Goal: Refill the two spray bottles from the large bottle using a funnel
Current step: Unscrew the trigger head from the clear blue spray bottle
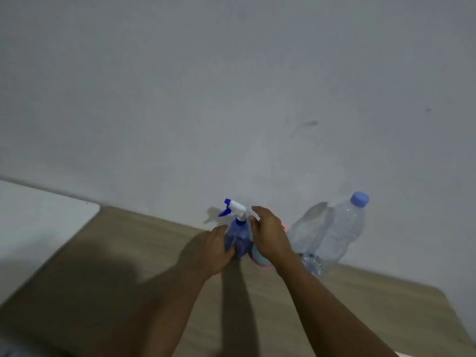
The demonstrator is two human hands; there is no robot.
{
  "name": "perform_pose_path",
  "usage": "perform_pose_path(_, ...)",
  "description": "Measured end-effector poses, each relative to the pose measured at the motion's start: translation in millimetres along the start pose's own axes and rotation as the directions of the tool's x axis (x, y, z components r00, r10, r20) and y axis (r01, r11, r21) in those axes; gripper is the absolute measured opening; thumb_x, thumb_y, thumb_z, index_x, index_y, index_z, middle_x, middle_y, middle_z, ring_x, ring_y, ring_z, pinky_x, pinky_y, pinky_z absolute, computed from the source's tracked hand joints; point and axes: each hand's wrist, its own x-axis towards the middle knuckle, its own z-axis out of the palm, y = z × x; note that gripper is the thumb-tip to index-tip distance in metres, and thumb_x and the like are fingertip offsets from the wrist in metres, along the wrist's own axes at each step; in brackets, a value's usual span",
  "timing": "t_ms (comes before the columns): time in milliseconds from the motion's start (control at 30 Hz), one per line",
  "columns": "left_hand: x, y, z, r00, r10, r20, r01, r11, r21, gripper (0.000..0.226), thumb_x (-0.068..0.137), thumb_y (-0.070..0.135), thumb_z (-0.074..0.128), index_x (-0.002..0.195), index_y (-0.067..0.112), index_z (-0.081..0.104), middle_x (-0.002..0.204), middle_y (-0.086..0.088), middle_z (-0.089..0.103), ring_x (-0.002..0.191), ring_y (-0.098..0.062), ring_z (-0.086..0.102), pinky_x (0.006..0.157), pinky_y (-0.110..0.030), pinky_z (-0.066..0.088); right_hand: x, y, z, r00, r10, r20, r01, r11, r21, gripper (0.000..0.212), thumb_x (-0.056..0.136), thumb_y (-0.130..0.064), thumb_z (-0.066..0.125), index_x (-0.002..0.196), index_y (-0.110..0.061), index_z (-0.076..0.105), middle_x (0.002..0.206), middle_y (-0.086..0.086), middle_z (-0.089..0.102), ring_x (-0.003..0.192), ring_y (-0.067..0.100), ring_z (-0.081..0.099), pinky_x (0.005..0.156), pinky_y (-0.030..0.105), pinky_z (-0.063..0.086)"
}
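Note:
A blue spray bottle (239, 235) with a white and blue trigger head stands upright on the wooden table (128, 253) by the wall. My left hand (213, 249) grips its body from the left. My right hand (269, 234) hovers just right of the trigger head with its fingers relaxed and holds nothing. It covers most of a second bottle (258, 257), pale with a pink base. A large clear water bottle (337, 234) with a blue cap stands at the right, leaning toward the wall. No funnel shows.
A grey wall (231, 99) rises right behind the bottles. A white table top (38, 222) adjoins the wooden one on the left. The wooden table's right corner (443, 292) lies beyond the large bottle. Shadows of my arms fall across the near table.

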Motion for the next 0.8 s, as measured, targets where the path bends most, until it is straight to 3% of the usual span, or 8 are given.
perform_pose_path(133, 25, -9, 11, 0.996, -0.012, 0.083, 0.010, 1.000, 0.024, 0.037, 0.095, 0.009, 0.059, 0.132, 0.005, 0.053, 0.127, -0.011, 0.062, 0.115, -0.024, 0.058, 0.075, 0.007, 0.030, 21, 9, 10, 0.996, 0.043, 0.072, -0.039, 0.998, -0.059, 0.036, 0.102, -0.019, 0.047, 0.136, -0.011, 0.054, 0.136, 0.009, 0.058, 0.126, 0.025, 0.054, 0.100, 0.026, 0.040)
perform_pose_path(300, 32, -28, 23, 0.999, 0.022, 0.041, -0.024, 0.999, 0.045, 0.057, 0.084, 0.017, 0.067, 0.137, 0.023, 0.047, 0.122, 0.005, 0.064, 0.104, -0.014, 0.062, 0.068, -0.004, 0.035, 27, 17, 25, 0.998, 0.056, 0.011, -0.056, 0.997, -0.044, 0.016, 0.098, -0.009, 0.051, 0.110, -0.007, 0.062, 0.108, 0.010, 0.064, 0.098, 0.024, 0.062, 0.080, 0.022, 0.041)
perform_pose_path(400, 29, -34, 28, 0.999, 0.006, 0.044, -0.007, 1.000, 0.021, 0.055, 0.082, 0.018, 0.066, 0.133, 0.026, 0.048, 0.113, 0.011, 0.062, 0.096, -0.011, 0.061, 0.072, -0.004, 0.040, 24, 19, 26, 0.999, 0.038, 0.015, -0.037, 0.999, -0.039, 0.011, 0.097, -0.009, 0.053, 0.105, -0.010, 0.061, 0.100, 0.005, 0.064, 0.088, 0.020, 0.058, 0.076, 0.023, 0.043)
perform_pose_path(467, 21, -38, 28, 1.000, 0.004, 0.026, -0.005, 1.000, 0.013, 0.052, 0.079, 0.022, 0.065, 0.128, 0.031, 0.049, 0.108, 0.016, 0.063, 0.091, -0.008, 0.062, 0.075, -0.015, 0.049, 17, 18, 25, 0.999, 0.025, 0.028, -0.023, 0.999, -0.044, 0.012, 0.097, -0.007, 0.053, 0.104, -0.009, 0.062, 0.098, 0.004, 0.064, 0.087, 0.019, 0.059, 0.076, 0.024, 0.044)
perform_pose_path(567, -2, -33, 28, 0.998, 0.004, 0.060, 0.000, 0.998, -0.066, 0.033, 0.088, 0.015, 0.066, 0.117, 0.022, 0.055, 0.101, 0.011, 0.061, 0.083, -0.003, 0.060, 0.069, -0.008, 0.044, -3, 18, 23, 1.000, -0.021, 0.000, 0.021, 0.998, -0.053, 0.013, 0.097, -0.007, 0.054, 0.101, -0.014, 0.064, 0.094, -0.001, 0.065, 0.083, 0.012, 0.061, 0.074, 0.024, 0.047)
perform_pose_path(600, -12, -29, 28, 0.998, 0.016, 0.061, -0.009, 0.994, -0.112, 0.029, 0.090, 0.016, 0.067, 0.116, 0.021, 0.055, 0.103, 0.008, 0.062, 0.085, -0.002, 0.061, 0.072, -0.009, 0.043, -11, 19, 21, 0.999, -0.034, -0.024, 0.033, 0.999, -0.042, 0.012, 0.097, -0.008, 0.056, 0.099, -0.016, 0.064, 0.091, -0.004, 0.065, 0.081, 0.009, 0.061, 0.072, 0.023, 0.049)
perform_pose_path(667, -33, -24, 31, 0.998, 0.040, 0.042, -0.036, 0.994, -0.099, 0.046, 0.090, 0.029, 0.068, 0.132, 0.023, 0.049, 0.117, 0.011, 0.056, 0.099, -0.001, 0.058, 0.087, -0.018, 0.043, -31, 19, 13, 0.997, -0.033, -0.067, 0.033, 0.999, 0.009, 0.010, 0.097, -0.008, 0.057, 0.098, -0.015, 0.065, 0.090, -0.003, 0.066, 0.081, 0.010, 0.063, 0.071, 0.023, 0.053)
perform_pose_path(800, -79, -9, 43, 0.997, 0.049, 0.066, -0.027, 0.951, -0.307, 0.059, 0.086, 0.035, 0.076, 0.134, 0.033, 0.043, 0.132, 0.016, 0.053, 0.121, 0.006, 0.053, 0.098, -0.010, 0.042, -66, 20, -8, 0.984, 0.060, -0.168, -0.032, 0.985, 0.167, 0.010, 0.098, -0.011, 0.058, 0.101, -0.016, 0.066, 0.092, -0.002, 0.069, 0.083, 0.014, 0.067, 0.074, 0.034, 0.058)
